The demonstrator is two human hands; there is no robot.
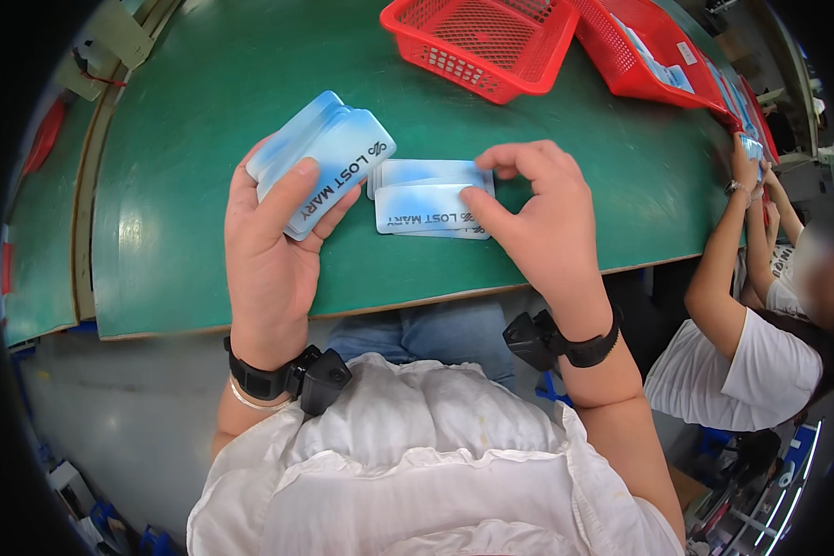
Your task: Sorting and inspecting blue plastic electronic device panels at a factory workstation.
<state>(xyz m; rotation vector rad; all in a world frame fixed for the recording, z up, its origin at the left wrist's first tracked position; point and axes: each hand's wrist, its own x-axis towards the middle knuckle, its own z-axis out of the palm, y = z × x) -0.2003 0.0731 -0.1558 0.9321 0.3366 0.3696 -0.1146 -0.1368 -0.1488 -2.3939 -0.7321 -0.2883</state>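
Observation:
My left hand (267, 255) grips a fanned stack of light blue, rounded rectangular cards (338, 153), thumb across the top and fingers beneath. The stack is tilted and held above the green table (176, 213). Just to its right, a loose pile of matching cards (422, 198) lies on the tabletop, its edges unevenly stacked and dark lettering showing along the near side. At that pile's right end, my right hand (551, 218) has its thumb on the top card and its index finger at the far corner. Its other fingers are curled in. How many cards it pinches is hidden.
A red plastic basket (454, 67) stands at the far side of the table. Beside it, a second red basket (612, 69) contains more light blue cards. At the right, a co-worker in a white shirt (732, 366) handles similar items at the table edge.

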